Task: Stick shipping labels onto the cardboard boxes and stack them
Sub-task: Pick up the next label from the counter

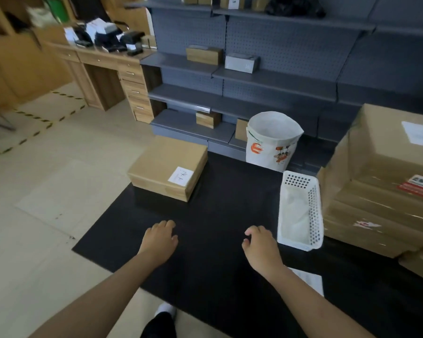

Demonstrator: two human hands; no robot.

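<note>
I have both hands out over the black mat [230,203]; the left hand [159,240] hovers with fingers loosely curled and holds nothing, and the right hand [260,247] is the same, fingers bent and relaxed, empty, just left of the white basket [313,206]; I read that as being between boxes.

One cardboard box [166,164] sits at the far left corner of the mat with a white label [180,176] already on its top near the right edge; I judge it set aside there as the start of the finished stack, out of the working space.

The stack of boxes [381,186] on the right is within reach of my right hand; the top one carries a white sheet, though whether all are labelled I cannot tell.

The basket lies between hands and stack, probably to keep labels handy; its contents are too pale to make out; a white fabric bin [271,142] stands beyond it; a paper sheet [310,281] lies near my right forearm.
</note>
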